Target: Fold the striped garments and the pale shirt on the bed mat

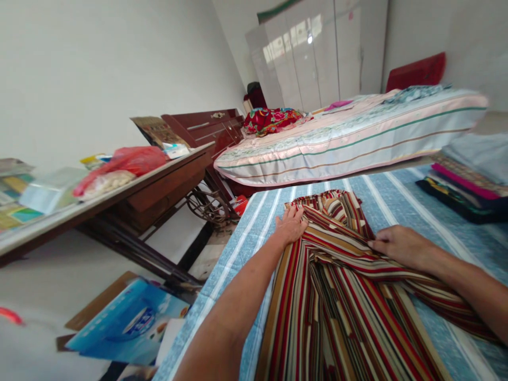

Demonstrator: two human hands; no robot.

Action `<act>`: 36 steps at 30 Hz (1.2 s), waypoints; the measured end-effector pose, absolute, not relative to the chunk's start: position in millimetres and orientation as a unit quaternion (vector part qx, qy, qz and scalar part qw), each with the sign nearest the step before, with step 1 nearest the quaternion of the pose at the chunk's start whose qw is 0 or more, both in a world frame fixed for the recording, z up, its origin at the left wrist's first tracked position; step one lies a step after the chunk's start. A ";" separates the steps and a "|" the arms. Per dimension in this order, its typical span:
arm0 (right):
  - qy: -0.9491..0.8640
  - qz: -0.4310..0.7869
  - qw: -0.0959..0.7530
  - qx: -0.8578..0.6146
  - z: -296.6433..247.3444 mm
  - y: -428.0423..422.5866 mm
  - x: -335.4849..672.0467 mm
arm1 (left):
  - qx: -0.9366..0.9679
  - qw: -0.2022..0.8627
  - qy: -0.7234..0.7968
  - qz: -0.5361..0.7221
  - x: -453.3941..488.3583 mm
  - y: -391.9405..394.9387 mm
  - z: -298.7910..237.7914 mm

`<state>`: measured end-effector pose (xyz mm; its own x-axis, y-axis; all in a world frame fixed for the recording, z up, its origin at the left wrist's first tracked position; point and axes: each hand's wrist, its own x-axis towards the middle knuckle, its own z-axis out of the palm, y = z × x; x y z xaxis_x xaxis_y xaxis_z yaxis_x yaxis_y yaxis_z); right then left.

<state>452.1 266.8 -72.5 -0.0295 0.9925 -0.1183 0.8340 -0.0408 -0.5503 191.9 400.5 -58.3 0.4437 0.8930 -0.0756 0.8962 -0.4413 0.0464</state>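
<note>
A pair of striped trousers (pixel 341 312) in red, tan, black and cream lies on a blue bed sheet with white stripes. Their gathered waist points away from me, and one leg runs across the other in folds toward the lower right. My left hand (pixel 291 225) rests flat near the waist's left side, fingers spread on the cloth. On the right, my right hand (pixel 397 244) pinches an edge of the trousers between thumb and fingers. The lower ends of the legs are out of view.
Folded clothes (pixel 472 185) are stacked at the right on the blue sheet (pixel 381 193). A second bed (pixel 349 137) stands beyond. To the left, a sewing-machine table (pixel 170 185) holds a red plastic bag (pixel 135 164) and boxes. A blue package (pixel 130 323) is below it.
</note>
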 end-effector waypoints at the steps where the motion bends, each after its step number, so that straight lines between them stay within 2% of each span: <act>1: -0.672 0.248 0.162 -0.678 -72.0 266.4 451.6 | 0.848 0.042 0.528 -0.025 191.4 401.6 -58.1; 10: -0.661 0.263 0.170 -0.682 -73.6 268.6 453.1 | 0.847 0.050 0.528 -0.036 191.2 405.6 -56.9; 21: -0.645 0.279 0.214 -0.678 -64.3 263.9 454.9 | 0.845 0.023 0.534 0.019 199.2 388.4 -44.5; 36: -0.579 0.202 0.212 -0.761 -63.2 257.4 459.8 | 0.836 0.043 0.546 0.029 210.3 340.7 -52.3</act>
<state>459.8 257.4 -63.2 0.2488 0.9666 -0.0616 0.7957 -0.2403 -0.5559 210.3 340.7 -52.3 0.4022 0.9156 0.0008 0.9106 -0.4001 0.1034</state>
